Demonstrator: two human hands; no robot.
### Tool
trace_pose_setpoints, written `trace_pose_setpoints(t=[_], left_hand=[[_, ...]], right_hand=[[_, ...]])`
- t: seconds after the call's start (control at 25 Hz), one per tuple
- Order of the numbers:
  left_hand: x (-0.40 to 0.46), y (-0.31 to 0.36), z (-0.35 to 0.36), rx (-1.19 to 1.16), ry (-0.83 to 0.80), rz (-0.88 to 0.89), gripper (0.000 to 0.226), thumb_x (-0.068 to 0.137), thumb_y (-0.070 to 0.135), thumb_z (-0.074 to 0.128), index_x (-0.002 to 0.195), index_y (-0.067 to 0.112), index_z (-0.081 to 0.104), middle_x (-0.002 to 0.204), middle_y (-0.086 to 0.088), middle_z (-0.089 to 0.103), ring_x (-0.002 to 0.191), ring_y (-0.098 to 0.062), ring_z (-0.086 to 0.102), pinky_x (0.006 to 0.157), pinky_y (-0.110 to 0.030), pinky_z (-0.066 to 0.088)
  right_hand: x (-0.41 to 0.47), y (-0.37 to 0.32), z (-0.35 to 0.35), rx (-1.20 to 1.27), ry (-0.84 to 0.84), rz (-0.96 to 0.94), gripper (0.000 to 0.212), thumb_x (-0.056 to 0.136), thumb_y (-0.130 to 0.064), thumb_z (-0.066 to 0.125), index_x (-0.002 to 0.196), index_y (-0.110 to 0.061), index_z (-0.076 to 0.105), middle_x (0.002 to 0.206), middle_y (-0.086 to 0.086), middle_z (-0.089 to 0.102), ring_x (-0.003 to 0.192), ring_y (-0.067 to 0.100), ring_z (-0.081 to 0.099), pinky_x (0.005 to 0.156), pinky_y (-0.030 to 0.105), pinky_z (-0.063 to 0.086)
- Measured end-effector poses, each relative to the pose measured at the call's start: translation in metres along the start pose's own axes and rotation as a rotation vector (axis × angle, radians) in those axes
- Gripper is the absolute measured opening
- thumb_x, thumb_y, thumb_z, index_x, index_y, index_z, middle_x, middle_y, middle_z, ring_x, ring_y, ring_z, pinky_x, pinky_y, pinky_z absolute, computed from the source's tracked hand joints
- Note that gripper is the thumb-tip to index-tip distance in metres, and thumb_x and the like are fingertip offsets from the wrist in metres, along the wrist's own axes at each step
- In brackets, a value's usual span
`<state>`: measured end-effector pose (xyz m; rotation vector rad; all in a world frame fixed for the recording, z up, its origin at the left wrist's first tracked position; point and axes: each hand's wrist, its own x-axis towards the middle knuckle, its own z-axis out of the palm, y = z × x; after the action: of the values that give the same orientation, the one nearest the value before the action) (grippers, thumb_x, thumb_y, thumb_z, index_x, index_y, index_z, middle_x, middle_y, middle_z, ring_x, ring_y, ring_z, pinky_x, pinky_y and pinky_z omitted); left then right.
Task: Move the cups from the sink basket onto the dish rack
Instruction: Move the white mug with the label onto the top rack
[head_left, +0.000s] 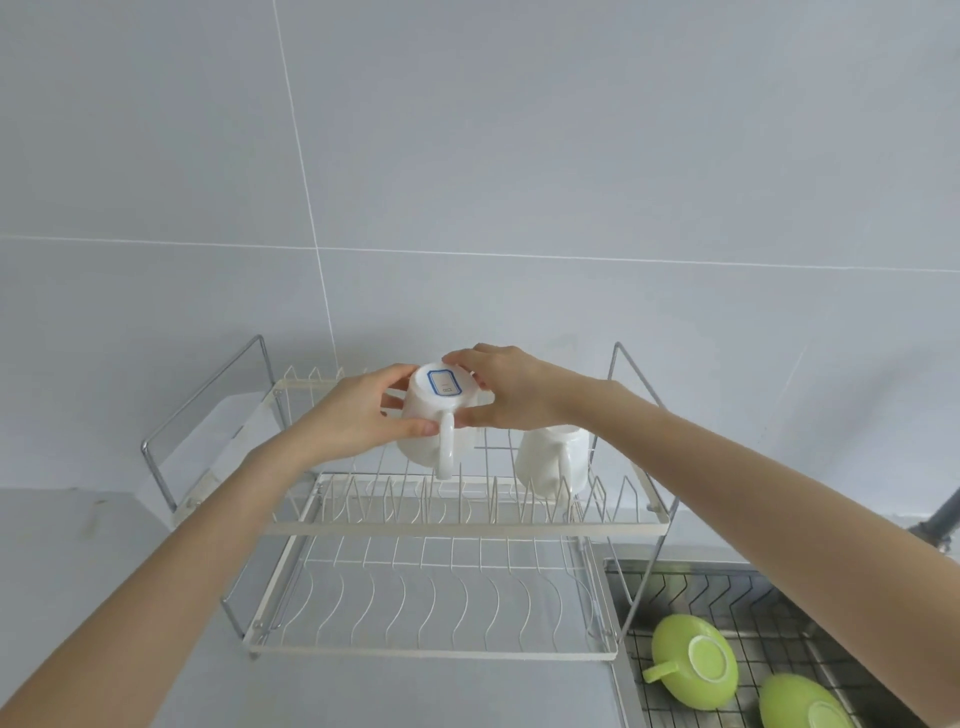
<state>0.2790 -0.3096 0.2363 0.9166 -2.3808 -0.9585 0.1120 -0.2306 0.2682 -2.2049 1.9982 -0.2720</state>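
Note:
A white mug (434, 415) hangs upside down over the upper tier of the two-tier wire dish rack (467, 527), its base label facing me and its handle toward me. My left hand (358, 415) grips its left side and my right hand (506, 387) its right side and base. A second white mug (553, 460) stands inverted on the upper tier to the right. Two green cups lie upside down in the sink basket (748, 608) at the lower right: one with its handle to the left (693, 660), the other (802, 704) cut off by the frame edge.
The rack stands on a grey counter (78, 571) against a grey tiled wall. Its lower tier (431, 603) holds nothing. The steel sink lies right of the rack, and a dark pipe (943, 517) shows at the right edge.

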Motion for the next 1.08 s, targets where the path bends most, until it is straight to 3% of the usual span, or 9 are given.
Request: trace_pose_setpoints(t=[0.44,0.56,0.92,1.08], left_hand=[[0.009,-0.032,0.013,-0.013,-0.133,-0.152,0.056,0.076,0.019,0.071,0.126,0.022,0.046,0.116,0.005,0.056,0.103,-0.016,0.059,0.074,-0.013,0.043],[0.011,-0.034,0.013,-0.028,-0.157,-0.165,0.057,0.077,0.018,0.07,0.127,0.022,0.044,0.119,0.004,0.055,0.111,-0.019,0.058,0.087,-0.024,0.044],[0.007,-0.027,0.012,0.023,-0.164,-0.227,0.075,0.079,0.022,0.068,0.14,0.021,0.026,0.142,-0.003,0.043,0.121,-0.023,0.053,0.103,-0.036,0.041],[-0.004,-0.01,0.003,0.235,-0.098,-0.227,0.07,0.085,0.029,0.058,0.143,0.017,0.021,0.149,-0.005,0.035,0.133,-0.025,0.04,0.107,-0.033,0.032]], right_hand=[[0.026,0.007,0.037,-0.006,-0.087,0.02,0.067,0.084,-0.037,0.062,0.138,-0.013,0.033,0.13,0.012,0.049,0.119,0.029,0.048,0.097,0.037,0.04],[0.025,0.004,0.037,0.004,-0.08,0.029,0.066,0.084,-0.037,0.062,0.138,-0.012,0.033,0.131,0.013,0.048,0.121,0.029,0.047,0.099,0.038,0.04],[0.014,-0.002,0.032,-0.037,-0.151,0.054,0.068,0.091,-0.032,0.052,0.145,-0.01,0.018,0.141,0.013,0.037,0.13,0.029,0.038,0.102,0.035,0.035],[-0.005,-0.001,0.017,-0.077,-0.126,0.053,0.067,0.094,-0.03,0.047,0.147,-0.013,0.01,0.151,0.008,0.026,0.136,0.026,0.033,0.106,0.034,0.032]])
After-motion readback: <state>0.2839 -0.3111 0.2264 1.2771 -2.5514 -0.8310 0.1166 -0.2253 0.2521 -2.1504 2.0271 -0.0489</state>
